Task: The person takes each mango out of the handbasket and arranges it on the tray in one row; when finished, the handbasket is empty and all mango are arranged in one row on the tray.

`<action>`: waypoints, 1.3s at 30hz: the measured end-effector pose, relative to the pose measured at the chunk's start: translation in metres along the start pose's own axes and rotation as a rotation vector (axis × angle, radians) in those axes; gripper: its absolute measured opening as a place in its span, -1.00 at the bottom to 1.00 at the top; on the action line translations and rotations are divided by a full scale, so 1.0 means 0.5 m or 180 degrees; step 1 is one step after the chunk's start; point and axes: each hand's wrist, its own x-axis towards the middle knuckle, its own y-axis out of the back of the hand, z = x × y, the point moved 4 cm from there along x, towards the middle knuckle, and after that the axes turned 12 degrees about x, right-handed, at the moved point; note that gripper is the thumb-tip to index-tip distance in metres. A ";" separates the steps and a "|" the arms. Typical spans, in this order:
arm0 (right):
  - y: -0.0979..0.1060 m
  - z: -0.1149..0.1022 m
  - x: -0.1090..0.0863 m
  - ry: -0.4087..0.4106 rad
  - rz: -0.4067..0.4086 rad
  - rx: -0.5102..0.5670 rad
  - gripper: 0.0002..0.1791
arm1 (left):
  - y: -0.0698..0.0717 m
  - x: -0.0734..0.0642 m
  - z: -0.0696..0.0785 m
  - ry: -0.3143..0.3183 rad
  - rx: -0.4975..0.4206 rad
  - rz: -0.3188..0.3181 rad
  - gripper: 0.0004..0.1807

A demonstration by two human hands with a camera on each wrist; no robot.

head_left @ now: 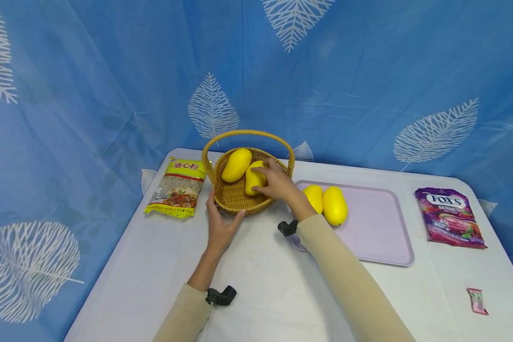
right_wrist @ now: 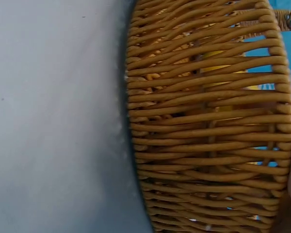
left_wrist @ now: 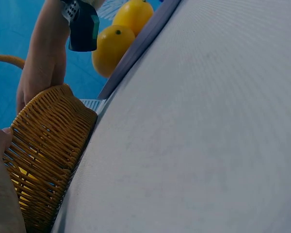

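White table (head_left: 261,275): carries everything named here; its near edge is out of the head view.
Small pink wrapped sweet (head_left: 478,301): lies by the table's right edge, the nearest of the loose things.
Left sleeve (head_left: 184,316): beige, rising from the near side, a black wrist device (head_left: 222,296) above its cuff.
Right sleeve (head_left: 346,275): beige too, crossing the lilac tray's (head_left: 374,223) near left corner.
Left hand (head_left: 221,228): thumb and fingers spread wide, touching the near left side of the wicker basket (head_left: 232,197); in the left wrist view the thumb tip meets the rim.
Lilac tray: right of the table's middle, its far edge not far from the table's far edge.
Purple FOX'S bag (head_left: 450,217): flat between the tray and the table's right edge.
Tray mangoes (head_left: 335,205): two, side by side at the tray's left end, the left one partly behind the right arm.
Right hand (head_left: 280,184): reaches over the basket's right rim, fingers and thumb closed around the held mango (head_left: 252,180).
Pasta bag (head_left: 178,187): yellow, lying near the table's far left corner, just beside the basket.
Wicker basket: upright near the table's far edge, handle arching over it.
Held mango: inside the basket, right of its middle.
Other mango (head_left: 237,165): inside the basket, farther back and to the left.
Blue cloth (head_left: 346,95): hangs behind the far edge, printed with white leaves.
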 end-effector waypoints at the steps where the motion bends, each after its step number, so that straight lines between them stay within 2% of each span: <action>1: -0.001 0.002 0.000 -0.0053 -0.0014 -0.0009 -0.33 | -0.001 0.000 -0.002 -0.0006 -0.0012 -0.0001 0.12; 8: -0.005 0.006 0.008 -0.0203 -0.0028 0.0175 -0.18 | 0.003 0.002 -0.001 -0.0062 0.0026 0.0050 0.10; 21: -0.007 0.006 0.015 -0.0021 -0.0068 0.0087 -0.26 | 0.009 0.003 0.001 -0.0037 0.0030 0.0042 0.11; 39: -0.004 0.007 0.006 0.0044 -0.0020 0.0124 -0.28 | 0.005 -0.001 0.000 -0.0016 0.0037 0.0012 0.10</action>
